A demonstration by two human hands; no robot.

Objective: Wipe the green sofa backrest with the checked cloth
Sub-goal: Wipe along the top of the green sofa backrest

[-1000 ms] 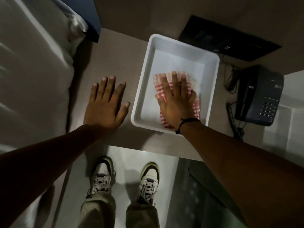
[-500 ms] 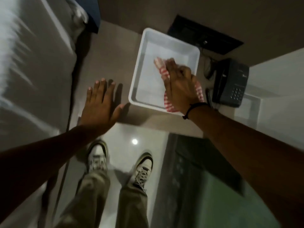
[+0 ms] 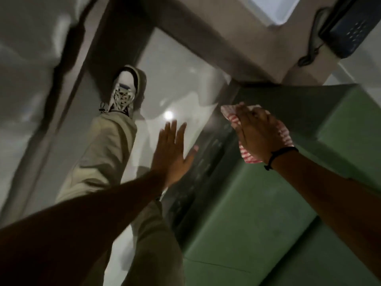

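Your view is tilted and motion-blurred, so fine detail is soft. The largest thing to your right and near is the green sofa (image 3: pixel 257 213), its flat green panels filling the lower right, with a dark upright face along its left edge; which panel is the backrest you cannot tell from here. To your left lies the pale glossy floor (image 3: pixel 177 79), with a small bright spot of light on it. Far across the top runs the brown table (image 3: pixel 206 38), and at its far right end sits a dark telephone (image 3: pixel 348 32) with a coiled cord hanging beside it. A corner of the white tray (image 3: pixel 274 11) shows just left of the telephone.

Your legs in khaki trousers (image 3: pixel 103 157) stretch over the floor, and one white laced sneaker (image 3: pixel 123 89) is planted far out on the left.

Your left hand (image 3: pixel 171 153) hangs over the floor just beside the sofa's dark face, fingers straight and spread, holding nothing. Your right hand (image 3: pixel 259 135), with a black band at the wrist, is over the sofa's far left corner. Its grip is pressed flat onto the checked cloth (image 3: pixel 247 155), the red-and-white fabric bunched beneath the palm and sticking out at the fingertips and at the wrist. Whether the cloth touches the sofa you cannot tell.
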